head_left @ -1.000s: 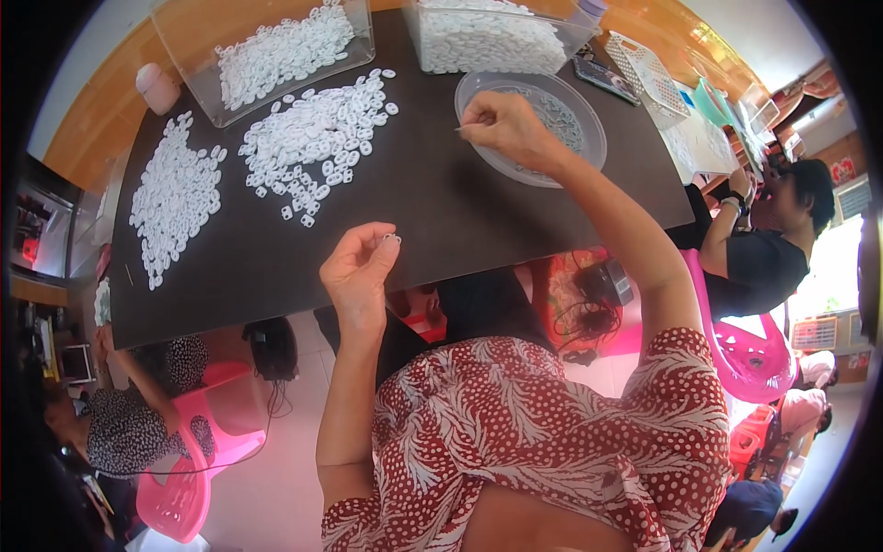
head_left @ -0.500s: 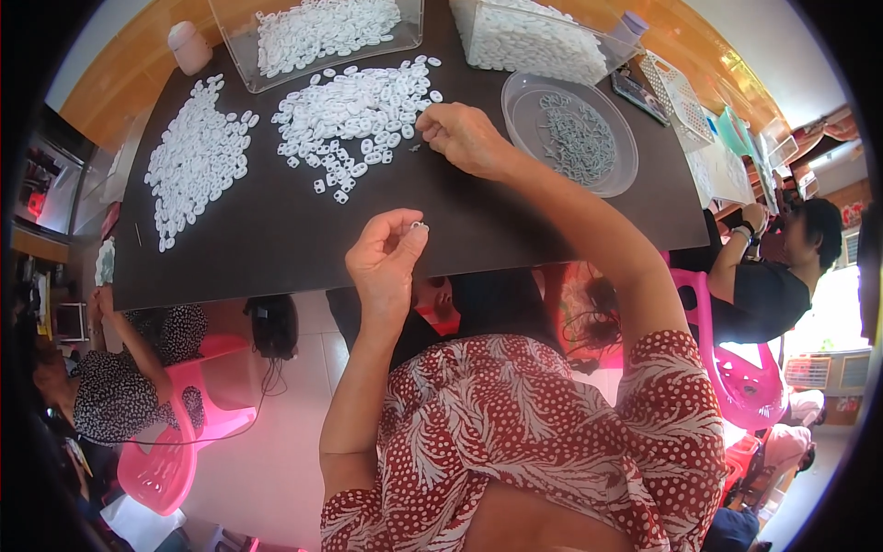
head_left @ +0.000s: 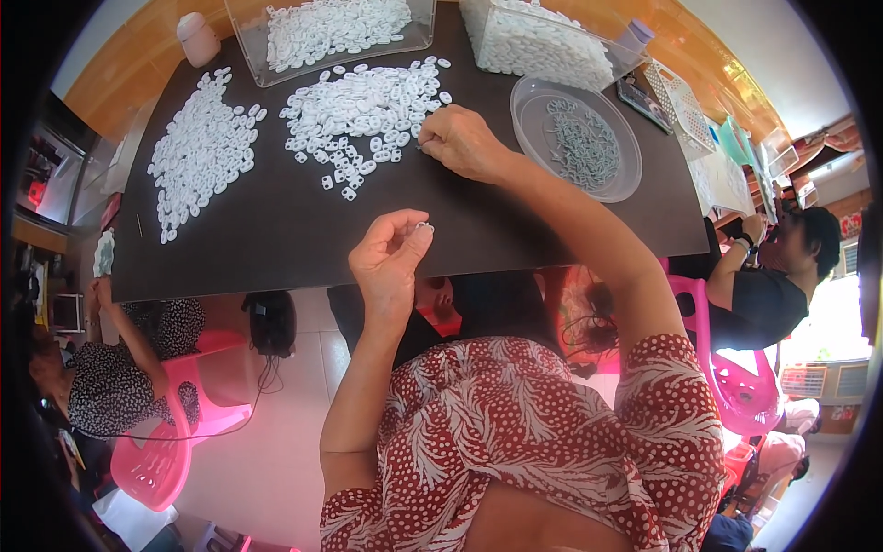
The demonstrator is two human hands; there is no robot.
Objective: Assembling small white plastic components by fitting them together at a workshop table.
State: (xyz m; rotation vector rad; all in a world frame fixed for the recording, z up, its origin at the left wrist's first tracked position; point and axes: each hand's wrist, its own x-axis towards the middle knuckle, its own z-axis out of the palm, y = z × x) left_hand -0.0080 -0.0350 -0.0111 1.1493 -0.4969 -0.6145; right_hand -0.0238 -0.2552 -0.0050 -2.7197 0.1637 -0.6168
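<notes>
Above the table's near edge, my left hand (head_left: pixel 384 262) pinches a small white plastic piece (head_left: pixel 424 226) between thumb and forefinger. My right hand (head_left: pixel 463 144) rests farther forward on the dark tabletop, its fingers pressed together at the right side of the middle pile of white oval two-holed pieces (head_left: pixel 363 103). What those fingertips hold, if anything, is too small and covered to make out. Right of this hand is a round clear plastic dish (head_left: pixel 526 115) with many small grey pieces (head_left: pixel 586 147) in it.
A second white pile (head_left: pixel 204 147) spreads at the left of the dark table (head_left: pixel 276 248). Two clear bins (head_left: pixel 342 63) of white pieces stand at the back, beside a pink bottle (head_left: pixel 198 40). A phone (head_left: pixel 644 103) lies behind the dish. Other people sit at left and right.
My right hand has lowered slightly, and its fingertips now cover the spot where a tiny grey piece lay on the table. My left hand keeps its pinch. The view has shifted slightly.
</notes>
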